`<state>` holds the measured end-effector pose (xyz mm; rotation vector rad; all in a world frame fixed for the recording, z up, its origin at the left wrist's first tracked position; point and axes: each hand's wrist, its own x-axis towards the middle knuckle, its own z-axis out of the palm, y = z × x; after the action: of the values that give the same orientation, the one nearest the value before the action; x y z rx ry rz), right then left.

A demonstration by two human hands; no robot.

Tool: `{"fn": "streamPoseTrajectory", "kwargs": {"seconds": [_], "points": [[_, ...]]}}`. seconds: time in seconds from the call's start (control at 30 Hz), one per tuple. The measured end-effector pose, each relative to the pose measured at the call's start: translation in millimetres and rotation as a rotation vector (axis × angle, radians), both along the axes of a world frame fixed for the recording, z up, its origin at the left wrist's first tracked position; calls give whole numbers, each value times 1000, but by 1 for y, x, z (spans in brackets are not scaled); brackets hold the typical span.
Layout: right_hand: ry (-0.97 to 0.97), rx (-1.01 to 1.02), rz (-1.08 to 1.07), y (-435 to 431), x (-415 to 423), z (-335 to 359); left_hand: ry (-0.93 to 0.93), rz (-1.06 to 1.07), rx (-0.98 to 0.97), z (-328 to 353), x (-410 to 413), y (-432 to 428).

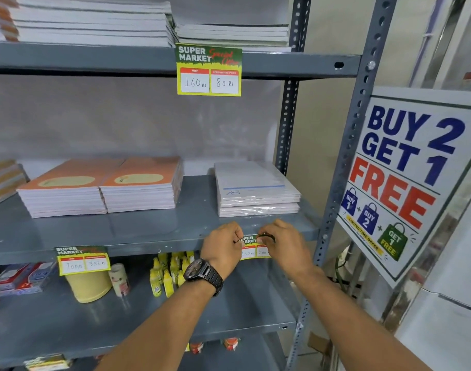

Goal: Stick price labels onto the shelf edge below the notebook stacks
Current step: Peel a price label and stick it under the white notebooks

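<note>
A yellow-and-green price label point(251, 247) lies against the grey shelf edge point(154, 245), below the white notebook stack point(257, 190). My left hand point(223, 249), with a dark watch on its wrist, pinches the label's left side. At the label's upper right corner, my right hand point(285, 242) presses with its fingertips. Both hands cover much of the label. Another label point(82, 260) hangs on the same edge under the orange notebook stacks point(103, 187). A third label point(209, 69) hangs from the upper shelf edge.
A "Buy 2 Get 1 Free" poster point(408, 178) leans at the right of the rack post point(346, 162). On the lower shelf stand yellow bottles point(170, 271), a tape roll point(119, 279), a beige tub point(89, 286) and boxes point(20, 278).
</note>
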<state>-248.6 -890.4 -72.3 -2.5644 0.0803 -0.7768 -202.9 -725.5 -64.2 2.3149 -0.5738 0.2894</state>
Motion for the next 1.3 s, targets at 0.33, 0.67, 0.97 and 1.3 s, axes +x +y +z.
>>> {"fn": "streamPoseTrajectory", "kwargs": {"seconds": [0.33, 0.67, 0.97, 1.3], "points": [[-248, -592, 132, 5, -11, -48, -24, 28, 66, 5, -2, 2], [15, -814, 70, -7, -9, -83, -73, 29, 148, 6, 5, 8], [-40, -806, 32, -9, -8, -88, -79, 36, 157, 6, 11, 10], [-5, -826, 45, -11, -12, -86, -68, 20, 168, 10, 2, 10]]}}
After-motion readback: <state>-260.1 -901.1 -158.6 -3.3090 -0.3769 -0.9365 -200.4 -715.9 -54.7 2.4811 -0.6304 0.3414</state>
